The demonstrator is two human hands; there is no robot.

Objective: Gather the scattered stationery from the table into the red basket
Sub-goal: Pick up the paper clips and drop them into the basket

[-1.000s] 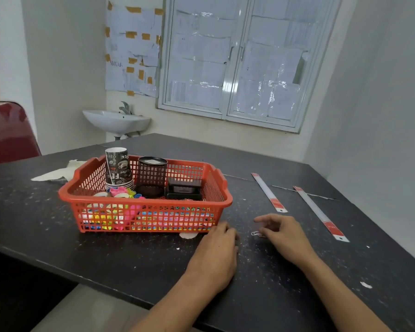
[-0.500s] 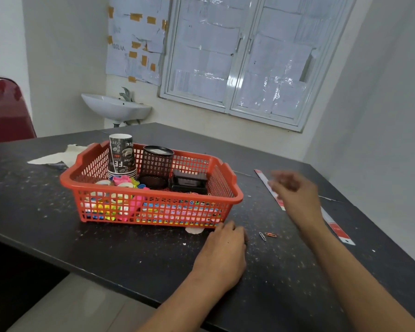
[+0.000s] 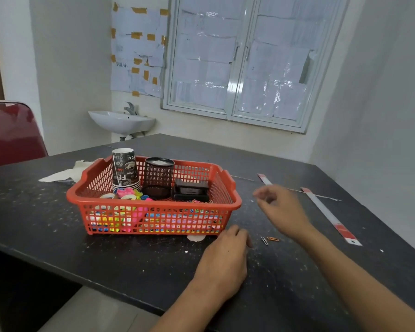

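Observation:
The red basket [image 3: 153, 204] stands on the black table [image 3: 46, 226]. It holds stacked paper cups [image 3: 125, 168], a black mesh pen holder [image 3: 158, 178], a black box [image 3: 191, 189], colourful tape rolls and paper clips. My left hand [image 3: 225, 257] rests on the table at the basket's front right corner, fingers loosely bent, holding nothing. My right hand [image 3: 283, 209] hovers blurred just right of the basket, thumb and fingertips close together; whether they pinch anything is unclear. A silver paper clip [image 3: 264, 240] and an orange paper clip [image 3: 273, 239] lie between my hands.
A long white ruler with a red end [image 3: 328, 215] lies to the right, and a second ruler [image 3: 264, 179] is partly hidden behind my right hand. A white paper scrap [image 3: 65, 173] lies left of the basket. A red chair [image 3: 10, 133] stands at the far left.
My right hand rose from the table by the paper clips and moved up and left towards the basket. The left hand stayed in place. The view shifted slightly.

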